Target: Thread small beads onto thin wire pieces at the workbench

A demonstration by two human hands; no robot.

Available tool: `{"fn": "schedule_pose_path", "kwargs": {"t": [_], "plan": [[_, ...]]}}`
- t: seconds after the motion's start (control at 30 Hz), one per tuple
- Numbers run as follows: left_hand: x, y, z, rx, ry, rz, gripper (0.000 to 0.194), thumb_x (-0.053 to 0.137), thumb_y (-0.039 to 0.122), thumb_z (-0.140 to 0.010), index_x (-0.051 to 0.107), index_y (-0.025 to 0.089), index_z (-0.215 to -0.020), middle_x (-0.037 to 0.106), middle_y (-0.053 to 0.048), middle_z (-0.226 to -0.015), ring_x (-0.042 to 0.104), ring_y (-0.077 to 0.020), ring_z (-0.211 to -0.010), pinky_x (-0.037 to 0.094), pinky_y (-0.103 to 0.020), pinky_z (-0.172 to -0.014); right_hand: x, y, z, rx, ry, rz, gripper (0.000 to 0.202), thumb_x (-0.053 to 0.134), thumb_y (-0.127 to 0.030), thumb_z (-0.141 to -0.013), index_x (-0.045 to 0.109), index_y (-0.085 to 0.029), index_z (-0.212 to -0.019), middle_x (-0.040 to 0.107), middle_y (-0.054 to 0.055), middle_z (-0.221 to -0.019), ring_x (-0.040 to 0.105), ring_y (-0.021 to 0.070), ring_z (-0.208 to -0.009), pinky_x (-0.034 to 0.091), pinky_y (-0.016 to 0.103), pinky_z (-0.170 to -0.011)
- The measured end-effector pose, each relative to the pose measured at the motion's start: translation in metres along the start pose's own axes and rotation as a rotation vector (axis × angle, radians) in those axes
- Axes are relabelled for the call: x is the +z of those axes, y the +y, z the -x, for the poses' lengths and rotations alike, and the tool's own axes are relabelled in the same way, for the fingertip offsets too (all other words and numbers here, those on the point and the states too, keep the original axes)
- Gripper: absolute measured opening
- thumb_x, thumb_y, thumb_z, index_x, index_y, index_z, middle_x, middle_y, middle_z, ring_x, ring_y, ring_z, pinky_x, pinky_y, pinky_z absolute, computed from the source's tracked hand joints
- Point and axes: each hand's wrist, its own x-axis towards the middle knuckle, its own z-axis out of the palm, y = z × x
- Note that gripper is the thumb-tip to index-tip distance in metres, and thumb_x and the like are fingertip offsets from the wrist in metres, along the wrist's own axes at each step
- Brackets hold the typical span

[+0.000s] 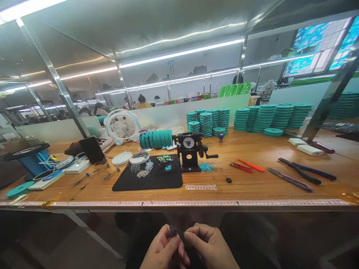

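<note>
Below the table's front edge, my left hand (164,249) is closed in a pinch, with a small dark piece (172,231) showing at its fingertips; its kind is too small to make out. My right hand (210,246) is close beside it, thumb and forefinger pressed together. Whatever those right fingers hold, if anything, is hidden. Ahead on the table stands a black hand-cranked winder (188,155) with a round dial, and teal spools (155,139) line its shaft. Left of the winder, a black mat (157,182) carries small piles of coloured beads (165,159) and metal parts (143,173).
A printed ruler tape (174,203) runs along the front edge. Pliers (304,172), tweezers (290,179) and an orange pen-like tool (250,164) lie at right. Stacked teal spools (206,125) stand behind. A white fan (122,125), a phone (92,149) and a blue wire reel (35,162) are at left.
</note>
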Motion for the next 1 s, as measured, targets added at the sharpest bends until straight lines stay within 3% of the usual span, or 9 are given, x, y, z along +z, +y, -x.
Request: {"fn": "schedule_pose_path", "kwargs": {"t": [0.13,0.27,0.47,0.6,0.77,1.0], "plan": [[0.004,0.001,0.000,-0.012,-0.063,-0.101,0.043,0.072,0.053,-0.067,0.048,0.017,-0.070,0.047,0.006,-0.049,0.048,-0.0071,-0.044,0.032,-0.020,-0.047,0.004,-0.005,0.000,-0.050,0.008,0.013,0.042,0.069,-0.055,-0.068,0.062,-0.014,-0.063,0.056,0.001,-0.057,0.048,0.0119,-0.052,0.039,0.024,-0.054],[-0.002,-0.002,-0.002,0.000,-0.048,-0.077,0.042,0.071,0.054,-0.068,0.049,0.018,-0.072,0.039,0.009,-0.046,0.038,-0.0051,-0.039,0.029,-0.019,-0.044,0.002,-0.012,0.003,0.019,-0.057,-0.031,0.046,0.065,-0.060,-0.069,0.058,-0.015,-0.069,0.048,-0.004,-0.052,0.040,0.0074,-0.043,0.033,0.021,-0.044],[-0.010,-0.005,-0.005,-0.005,-0.032,0.102,0.042,0.073,0.048,-0.068,0.042,0.020,-0.066,0.032,0.011,-0.047,0.027,-0.0033,-0.036,0.027,-0.018,-0.039,-0.006,0.005,0.001,0.029,-0.263,-0.445,0.030,0.075,-0.041,-0.071,0.063,-0.014,-0.073,0.058,0.000,-0.070,0.056,0.0118,-0.068,0.046,0.026,-0.066],[-0.009,-0.002,-0.005,-0.049,-0.025,0.164,0.044,0.076,0.047,-0.065,0.041,0.020,-0.065,0.029,0.012,-0.044,0.022,-0.0029,-0.036,0.023,-0.017,-0.037,-0.008,0.008,0.001,0.102,-0.274,-0.591,0.023,0.076,-0.035,-0.071,0.066,-0.015,-0.075,0.060,0.001,-0.076,0.062,0.0146,-0.075,0.049,0.028,-0.069],[-0.006,0.001,-0.003,-0.071,-0.018,0.244,0.052,0.078,0.043,-0.064,0.031,0.021,-0.058,0.028,0.012,-0.044,0.020,-0.0018,-0.035,0.020,-0.017,-0.037,-0.008,0.003,0.003,0.200,-0.312,-0.676,0.023,0.079,-0.033,-0.069,0.065,-0.015,-0.074,0.064,0.001,-0.077,0.065,0.0154,-0.078,0.050,0.027,-0.068],[-0.006,0.001,-0.004,-0.084,0.027,0.287,0.053,0.080,0.039,-0.061,0.031,0.020,-0.057,0.030,0.011,-0.045,0.024,-0.0014,-0.036,0.019,-0.016,-0.037,-0.008,0.009,0.001,0.204,-0.331,-0.717,0.021,0.079,-0.028,-0.069,0.064,-0.014,-0.073,0.065,0.001,-0.079,0.066,0.0163,-0.080,0.050,0.028,-0.069]]}}
